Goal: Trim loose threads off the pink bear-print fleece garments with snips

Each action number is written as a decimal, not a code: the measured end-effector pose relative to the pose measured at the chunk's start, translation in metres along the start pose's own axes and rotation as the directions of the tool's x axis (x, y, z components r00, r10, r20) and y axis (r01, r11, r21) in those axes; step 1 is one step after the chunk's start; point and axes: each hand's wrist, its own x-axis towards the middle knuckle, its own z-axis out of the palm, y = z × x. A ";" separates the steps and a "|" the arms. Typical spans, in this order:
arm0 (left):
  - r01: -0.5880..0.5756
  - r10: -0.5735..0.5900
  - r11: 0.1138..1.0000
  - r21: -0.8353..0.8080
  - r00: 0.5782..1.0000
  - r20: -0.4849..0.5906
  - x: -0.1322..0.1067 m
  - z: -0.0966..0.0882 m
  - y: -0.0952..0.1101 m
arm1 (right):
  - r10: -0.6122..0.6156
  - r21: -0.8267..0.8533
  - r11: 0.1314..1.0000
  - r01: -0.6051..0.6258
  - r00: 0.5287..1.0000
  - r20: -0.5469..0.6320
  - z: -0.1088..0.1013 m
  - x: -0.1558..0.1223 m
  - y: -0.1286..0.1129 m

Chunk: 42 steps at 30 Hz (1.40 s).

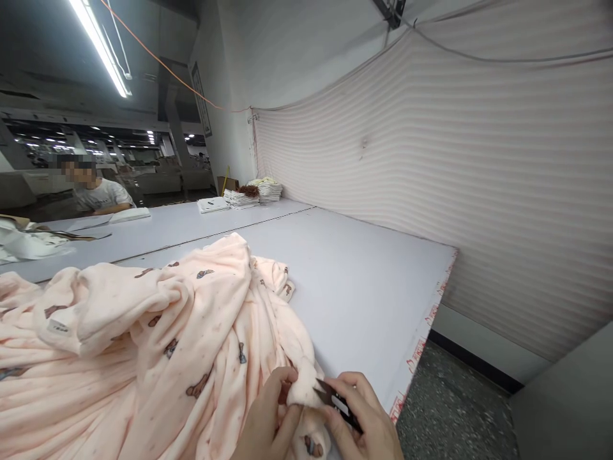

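A heap of soft pale pink fabric (215,319) printed with small brown bears spreads over the left and front of the table. My left hand (272,415) pinches a fold of this fabric between thumb and fingers. In my right hand (364,415) is a pair of dark thread snips (338,404), their pointed tips touching or very near the pinched fold. A small white label (58,327) shows on the cloth at the left. The fabric's lower part runs out of view below my hands.
The pale grey table (364,281) has a taped right edge. Stacks of folded white cloth (242,198) stand at its far end by a striped cloth-covered wall (431,140). A person (103,195) sits across the table at far left, near white material (29,239).
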 end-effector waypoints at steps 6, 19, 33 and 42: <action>-0.062 0.063 0.995 -0.082 0.998 0.015 -0.005 -0.003 0.002 | 0.018 -0.113 0.993 -0.020 1.000 -0.014 -0.005 -0.002 0.002; -0.075 0.075 0.995 -0.073 0.997 0.003 -0.006 -0.009 0.003 | -0.020 -0.145 0.989 0.020 1.000 0.001 0.001 -0.007 -0.001; 0.444 -0.391 0.652 -0.615 0.891 0.229 0.009 -0.006 0.012 | -0.041 -0.132 0.990 0.052 0.996 0.084 0.006 -0.002 0.004; 0.468 -0.397 0.496 -0.731 0.871 0.289 0.007 -0.006 0.026 | -0.005 -0.115 0.993 0.017 0.995 0.104 0.003 0.001 -0.002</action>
